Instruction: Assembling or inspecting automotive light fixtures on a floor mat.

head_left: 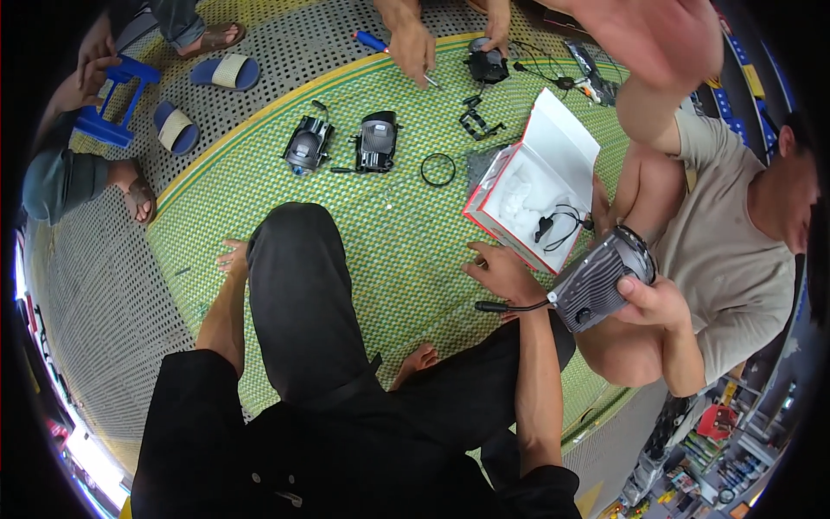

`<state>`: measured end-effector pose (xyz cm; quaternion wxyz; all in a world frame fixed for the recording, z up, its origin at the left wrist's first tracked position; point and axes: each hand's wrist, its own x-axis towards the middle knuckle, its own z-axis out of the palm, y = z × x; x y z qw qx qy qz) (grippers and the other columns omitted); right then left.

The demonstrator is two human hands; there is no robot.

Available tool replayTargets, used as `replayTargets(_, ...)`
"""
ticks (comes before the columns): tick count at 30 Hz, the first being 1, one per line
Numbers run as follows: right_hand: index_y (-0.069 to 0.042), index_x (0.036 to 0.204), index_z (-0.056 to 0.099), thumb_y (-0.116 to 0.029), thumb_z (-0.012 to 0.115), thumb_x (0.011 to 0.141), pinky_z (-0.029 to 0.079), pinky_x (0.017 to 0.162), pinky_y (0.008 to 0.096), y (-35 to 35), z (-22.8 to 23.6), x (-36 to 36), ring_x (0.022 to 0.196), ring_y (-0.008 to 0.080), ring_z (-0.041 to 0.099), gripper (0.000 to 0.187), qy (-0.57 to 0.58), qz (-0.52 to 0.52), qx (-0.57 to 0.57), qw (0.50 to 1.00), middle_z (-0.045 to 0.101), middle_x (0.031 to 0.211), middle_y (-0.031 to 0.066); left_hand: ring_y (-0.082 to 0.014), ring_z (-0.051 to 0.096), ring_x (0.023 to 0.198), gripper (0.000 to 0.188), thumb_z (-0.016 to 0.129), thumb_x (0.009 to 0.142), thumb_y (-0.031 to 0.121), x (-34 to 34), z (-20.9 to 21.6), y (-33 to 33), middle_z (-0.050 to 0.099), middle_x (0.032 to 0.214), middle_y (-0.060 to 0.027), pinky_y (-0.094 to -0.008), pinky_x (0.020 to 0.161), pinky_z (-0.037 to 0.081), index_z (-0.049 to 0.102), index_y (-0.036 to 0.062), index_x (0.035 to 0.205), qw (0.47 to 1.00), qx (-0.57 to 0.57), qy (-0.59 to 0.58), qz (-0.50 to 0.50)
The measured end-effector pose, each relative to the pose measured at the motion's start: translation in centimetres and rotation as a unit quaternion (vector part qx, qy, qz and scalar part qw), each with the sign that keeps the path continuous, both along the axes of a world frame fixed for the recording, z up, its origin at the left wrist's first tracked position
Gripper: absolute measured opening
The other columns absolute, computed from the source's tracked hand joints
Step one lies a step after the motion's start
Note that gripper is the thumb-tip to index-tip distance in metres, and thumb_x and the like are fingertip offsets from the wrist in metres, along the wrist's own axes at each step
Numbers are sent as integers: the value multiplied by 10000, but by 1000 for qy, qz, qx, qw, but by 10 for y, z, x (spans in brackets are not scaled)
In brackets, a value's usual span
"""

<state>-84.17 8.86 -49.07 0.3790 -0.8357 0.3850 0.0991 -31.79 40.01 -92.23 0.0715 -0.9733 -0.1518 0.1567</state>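
My left hand (232,257) lies on the green woven mat (216,195) beside my raised knee, its fingers spread and partly hidden by the knee. Nothing is in it. My right hand (504,272) is in front of an opened red-and-white box (484,206), fingers apart and holding nothing that I can see. White packing and a black cable (553,227) lie in the box. Just right of my right hand, a person's hand (659,303) holds up a black finned lamp-like unit (596,281); its cable end (493,306) hangs near my wrist.
Two similar black units (309,144) (377,141), a black ring (437,169) and a bracket (477,121) lie on the mat. At the far side, another person's hands (411,52) hold a screwdriver (370,40) and a unit (487,62). Sandals (226,72) and a blue stool (117,99) stand left.
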Motion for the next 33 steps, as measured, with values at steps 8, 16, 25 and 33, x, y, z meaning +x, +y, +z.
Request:
replayTargets(8,30,1230,630,-357,701,895,546,739,432,-3,-8,0,828,352,720,517,20,4,-4,1000,724,896,227,-448,-143,1515,810,321,1002,531,-8,-29,22,-107,1649,-255,-625,1198,-24,-147,210,1581,975,51,-213,-24)
replayTargets(16,29,1230,633,-334,705,905,549,703,408,-4,-14,2,766,320,721,493,17,20,-8,1000,728,861,210,-408,-85,1527,782,270,1005,544,-10,-31,17,-54,1656,-229,-599,1211,-6,-105,187,1590,963,116,-242,-4)
replayTargets(25,39,1232,626,-297,698,912,539,690,395,-3,-15,1,747,294,712,470,14,28,-4,1000,725,851,208,-363,-19,1541,765,213,1007,560,-16,-15,14,6,1665,-201,-569,1226,14,-59,160,1600,956,148,-253,13)
replayTargets(33,63,1230,612,-292,703,917,550,714,379,5,-23,9,780,296,726,482,20,5,6,1000,728,841,193,-323,39,1554,763,163,1010,573,-1,-24,33,59,1673,-176,-543,1240,32,-17,137,1609,966,129,-224,17)
